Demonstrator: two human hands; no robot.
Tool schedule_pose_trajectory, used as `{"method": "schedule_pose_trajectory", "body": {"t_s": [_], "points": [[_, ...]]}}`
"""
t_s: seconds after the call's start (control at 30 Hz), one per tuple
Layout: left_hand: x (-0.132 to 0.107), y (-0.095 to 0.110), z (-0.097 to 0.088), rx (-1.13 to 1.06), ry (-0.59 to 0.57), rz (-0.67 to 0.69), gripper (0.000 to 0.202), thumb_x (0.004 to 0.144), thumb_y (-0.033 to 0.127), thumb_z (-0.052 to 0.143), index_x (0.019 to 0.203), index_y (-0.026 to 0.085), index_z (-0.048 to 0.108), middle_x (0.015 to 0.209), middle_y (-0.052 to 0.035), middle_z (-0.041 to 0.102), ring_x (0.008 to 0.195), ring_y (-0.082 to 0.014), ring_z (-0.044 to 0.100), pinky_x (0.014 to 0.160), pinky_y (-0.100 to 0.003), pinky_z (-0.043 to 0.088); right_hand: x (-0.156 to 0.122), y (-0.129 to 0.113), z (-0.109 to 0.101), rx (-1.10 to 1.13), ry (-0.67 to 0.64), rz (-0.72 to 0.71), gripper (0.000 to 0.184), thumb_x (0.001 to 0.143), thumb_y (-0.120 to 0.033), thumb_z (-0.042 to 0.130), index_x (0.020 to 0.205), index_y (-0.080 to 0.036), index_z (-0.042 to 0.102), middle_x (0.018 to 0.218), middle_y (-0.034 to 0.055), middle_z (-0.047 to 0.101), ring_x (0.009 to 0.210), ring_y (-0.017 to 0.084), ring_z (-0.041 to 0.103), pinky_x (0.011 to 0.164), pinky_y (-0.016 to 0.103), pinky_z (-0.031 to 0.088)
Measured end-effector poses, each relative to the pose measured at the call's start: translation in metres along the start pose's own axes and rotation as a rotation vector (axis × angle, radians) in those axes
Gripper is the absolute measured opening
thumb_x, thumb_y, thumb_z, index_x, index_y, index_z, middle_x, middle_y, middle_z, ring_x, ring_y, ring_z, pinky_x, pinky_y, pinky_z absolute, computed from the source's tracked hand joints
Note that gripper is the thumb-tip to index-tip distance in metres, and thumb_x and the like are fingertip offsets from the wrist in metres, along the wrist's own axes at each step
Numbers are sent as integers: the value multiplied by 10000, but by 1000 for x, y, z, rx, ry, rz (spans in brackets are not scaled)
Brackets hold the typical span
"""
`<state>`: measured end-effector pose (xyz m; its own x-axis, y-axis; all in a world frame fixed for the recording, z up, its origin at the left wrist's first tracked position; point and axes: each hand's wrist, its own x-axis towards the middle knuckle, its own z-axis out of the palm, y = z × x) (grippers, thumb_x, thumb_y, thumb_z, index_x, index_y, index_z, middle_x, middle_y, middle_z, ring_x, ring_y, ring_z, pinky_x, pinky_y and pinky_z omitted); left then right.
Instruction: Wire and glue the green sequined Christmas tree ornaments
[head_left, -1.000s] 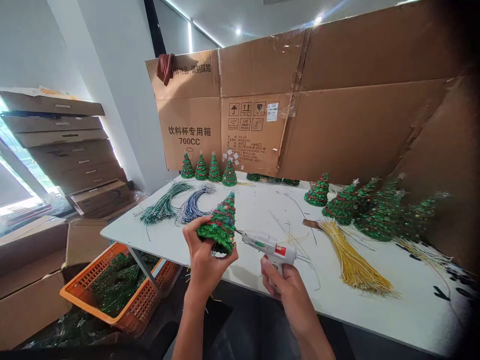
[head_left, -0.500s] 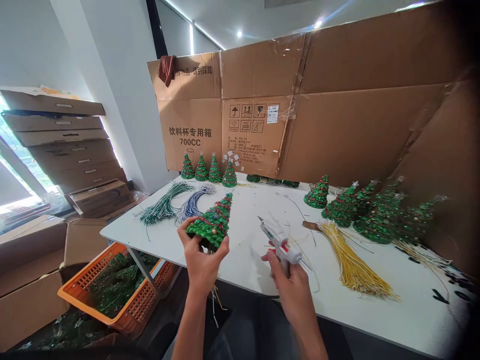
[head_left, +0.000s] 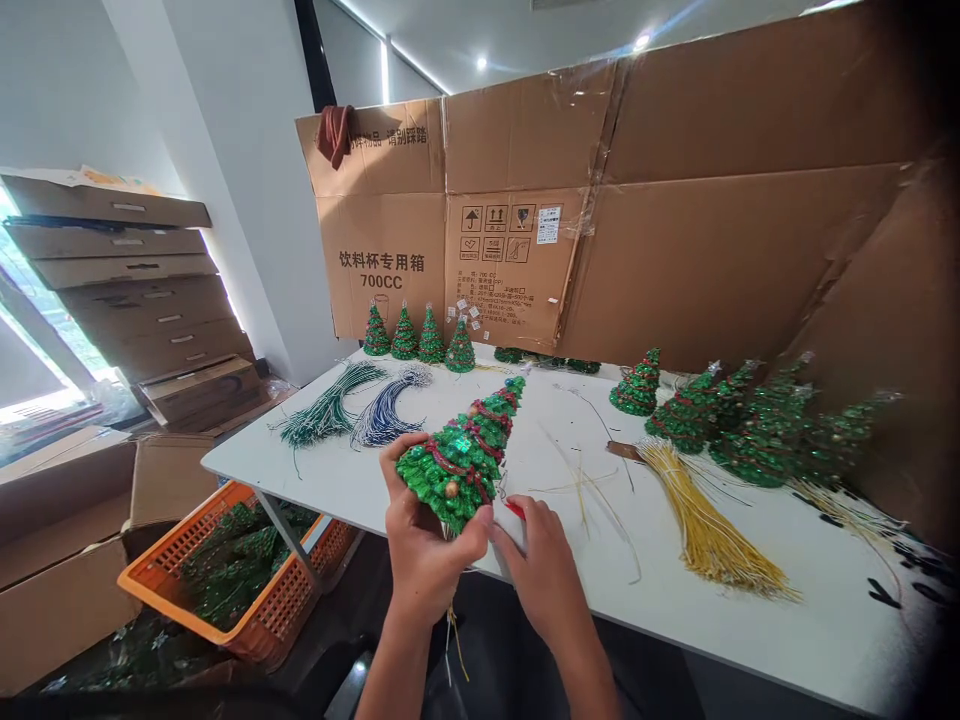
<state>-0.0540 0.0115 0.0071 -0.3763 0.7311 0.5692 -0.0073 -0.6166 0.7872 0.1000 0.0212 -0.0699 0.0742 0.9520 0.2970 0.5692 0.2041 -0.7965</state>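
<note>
My left hand grips the base of a small green glitter Christmas tree strung with red beads, its tip tilted up to the right over the white table. My right hand is closed just right of the tree's base, its thumb touching my left thumb. A red and white bit of the glue gun shows between its fingers; the rest of the gun is hidden under the hand.
Bundles of green wire, blue wire and yellow wire lie on the table. Finished trees stand at the back and right. A cardboard wall stands behind. An orange basket sits below left.
The glue gun's nozzle came off the tree and swung away. My right hand moved left up to the tree's base, and the tree tilted further right and rose.
</note>
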Motion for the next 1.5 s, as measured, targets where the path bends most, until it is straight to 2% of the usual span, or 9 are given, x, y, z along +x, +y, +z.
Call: {"method": "schedule_pose_trajectory", "body": {"t_s": [0.17,0.27,0.47,0.6,0.77,0.9,1.27,1.4,1.5], "points": [[-4,-1,1,-8,-64,28,325,737,201,898,1027,201,752,1425,-98,454,1053,-229,681,901,-342,653,-2,-1,0,8,29,-24,258,931,-382,666,1155,-291,756,1109,87,680,1073,356,613,1002,569,505],[-7,-4,4,-97,-76,-45,364,739,210,898,1074,212,757,1456,-92,462,1004,-201,702,886,-328,653,1,-5,-5,67,93,-28,252,927,-389,697,1143,-281,772,1105,90,698,1049,351,612,986,574,498],[-12,-9,11,-294,-122,-163,514,718,330,946,1170,214,728,1284,-94,633,813,-168,727,752,-310,659,-9,-36,-30,330,317,-81,213,1063,-432,628,1163,-270,722,1111,56,734,964,235,660,849,400,543],[-13,-8,11,-291,-205,-158,474,758,405,938,1138,219,724,1188,-86,673,894,-218,753,787,-336,660,-29,-65,-44,442,448,-189,137,1038,-339,707,1160,-285,739,1117,37,702,1073,211,644,903,342,528],[-13,0,12,-262,-312,-162,774,751,448,930,1399,242,558,1093,-82,712,915,-279,779,784,-392,660,-40,-84,-47,434,528,-305,193,1002,-176,745,1155,-288,780,1060,32,693,976,188,630,836,314,509],[-14,6,16,-233,-377,-103,599,787,425,885,1284,221,620,1078,-108,713,989,-321,775,877,-454,653,-42,-88,-46,373,584,-326,183,977,-138,769,1089,-281,785,1022,16,699,943,178,655,847,319,522],[-15,11,21,-131,-397,-51,353,718,318,863,1028,212,730,1374,-121,491,1109,-307,667,850,-390,635,-44,-89,-55,488,593,-191,68,1006,-261,753,940,-249,738,923,17,642,874,181,588,760,305,469],[-15,10,22,-127,-383,-50,297,734,346,864,970,209,746,1398,-112,454,1079,-284,665,893,-399,635,-38,-85,-62,816,541,-133,141,1052,-358,684,952,-259,696,916,0,566,841,167,530,773,308,448],[-14,10,23,-138,-368,-62,323,748,405,875,975,216,744,1357,-119,506,1091,-304,681,901,-422,640,-31,-75,-67,1101,588,30,172,1029,-381,693,906,-261,701,936,-7,558,839,159,544,788,313,458]]}}
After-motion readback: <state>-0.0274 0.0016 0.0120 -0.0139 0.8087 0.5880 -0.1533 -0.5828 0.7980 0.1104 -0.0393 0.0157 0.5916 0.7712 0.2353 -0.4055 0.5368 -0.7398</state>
